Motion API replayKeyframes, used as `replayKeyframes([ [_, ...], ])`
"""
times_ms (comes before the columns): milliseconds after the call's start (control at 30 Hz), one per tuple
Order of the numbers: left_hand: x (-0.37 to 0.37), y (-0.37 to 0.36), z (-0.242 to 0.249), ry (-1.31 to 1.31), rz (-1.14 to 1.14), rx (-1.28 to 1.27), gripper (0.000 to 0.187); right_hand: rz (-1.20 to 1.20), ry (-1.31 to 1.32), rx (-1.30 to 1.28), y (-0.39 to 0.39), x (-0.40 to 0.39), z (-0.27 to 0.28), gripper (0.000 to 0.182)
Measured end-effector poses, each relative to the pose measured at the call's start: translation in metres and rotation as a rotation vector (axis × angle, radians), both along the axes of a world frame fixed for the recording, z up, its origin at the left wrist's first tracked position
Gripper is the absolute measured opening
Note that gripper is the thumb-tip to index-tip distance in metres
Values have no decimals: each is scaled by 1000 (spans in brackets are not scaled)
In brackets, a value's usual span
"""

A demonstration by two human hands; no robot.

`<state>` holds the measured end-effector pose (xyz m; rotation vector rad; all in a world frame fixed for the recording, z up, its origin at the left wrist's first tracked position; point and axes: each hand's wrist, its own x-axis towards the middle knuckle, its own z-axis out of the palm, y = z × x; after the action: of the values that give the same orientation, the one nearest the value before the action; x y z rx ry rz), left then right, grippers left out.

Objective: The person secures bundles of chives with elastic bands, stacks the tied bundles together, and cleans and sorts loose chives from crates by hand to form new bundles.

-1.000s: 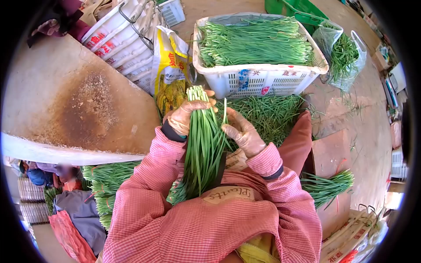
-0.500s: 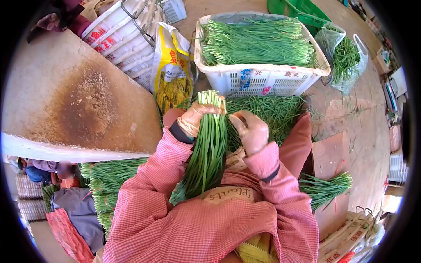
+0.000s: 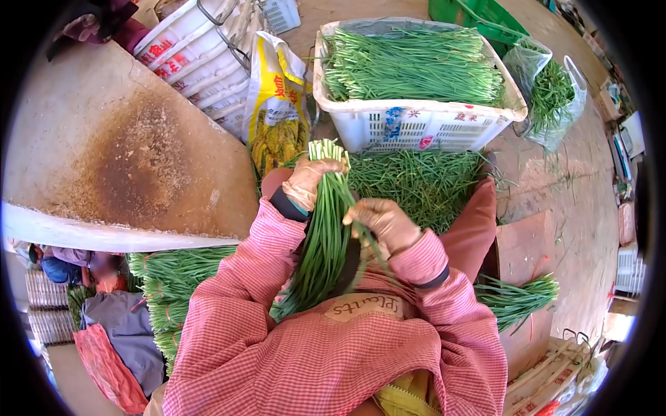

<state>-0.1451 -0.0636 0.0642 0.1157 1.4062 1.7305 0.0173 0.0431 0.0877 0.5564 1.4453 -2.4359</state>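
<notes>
My left hand (image 3: 309,182), in a thin glove, is wrapped round a thick bunch of long green stalks (image 3: 325,243) just below their pale cut ends. The leaves hang down toward my lap. To the right of the bunch, my right hand (image 3: 386,223) pinches a few loose green blades that trail from the bunch's side. Beyond both hands stands a white crate (image 3: 430,128) with many stalks laid flat in it. A heap of loose green leaves (image 3: 423,187) lies between the crate and my legs.
A stained slab (image 3: 139,152) fills the left side. Behind it are stacked white crates (image 3: 201,62) and a yellow-white sack (image 3: 277,104). Tied bundles (image 3: 173,284) lie at the lower left, another bundle (image 3: 520,298) on a board at the right. A person (image 3: 69,267) is at far left.
My right hand has moved down and left from near the cut ends to the leaves, and blades now hang from its fingers. The bunch in my left hand has shifted slightly left.
</notes>
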Motion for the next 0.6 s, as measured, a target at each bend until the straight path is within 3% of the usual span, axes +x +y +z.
replayKeyframes([
  [100, 6, 3, 0, 21, -155, 66, 25, -103, 131, -412, 26, -8, 15, 16],
  [200, 13, 11, -5, -210, -275, 427, 34, -79, 228, -864, 46, -21, 13, 17],
  [333, 17, 8, 0, -424, -301, 440, 40, -96, 248, -940, 48, -20, 9, 21],
  [600, 25, 11, 14, -295, -447, 407, 58, -172, 186, -1038, 54, -22, 6, 19],
])
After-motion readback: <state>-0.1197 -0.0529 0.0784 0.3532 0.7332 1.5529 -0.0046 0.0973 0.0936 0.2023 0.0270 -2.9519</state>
